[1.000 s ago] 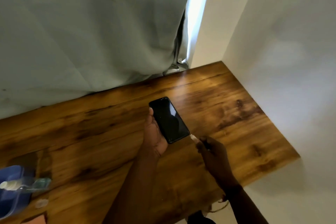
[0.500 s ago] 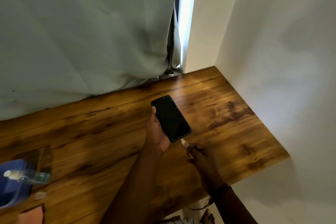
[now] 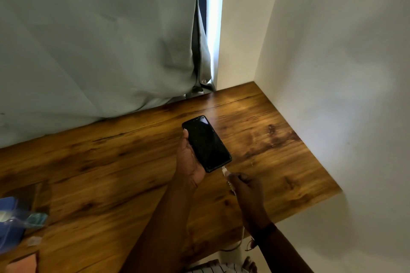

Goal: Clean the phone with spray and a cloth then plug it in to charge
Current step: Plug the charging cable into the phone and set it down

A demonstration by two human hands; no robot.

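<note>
A black phone [image 3: 206,143] with a dark screen lies in my left hand [image 3: 189,159], held above the wooden table [image 3: 111,162], thumb along its left edge. My right hand [image 3: 246,188] pinches a white charging plug [image 3: 224,170] whose tip is at the phone's bottom edge. The white cable [image 3: 231,186] runs back through that hand and down past the table's front edge. A clear spray bottle [image 3: 26,220] lies at the far left, partly cut off by the frame. A pinkish cloth [image 3: 24,264] shows at the bottom left corner.
A blue object [image 3: 8,226] sits under the spray bottle at the left edge. A pale curtain [image 3: 99,40] hangs behind the table. White walls [image 3: 332,73] close the right side and back corner. A small clear cap [image 3: 33,240] lies near the bottle.
My right hand has brought the white plug up to the phone's bottom edge. The view has shifted, so the phone and hands sit slightly lower and to the left in the frame.
</note>
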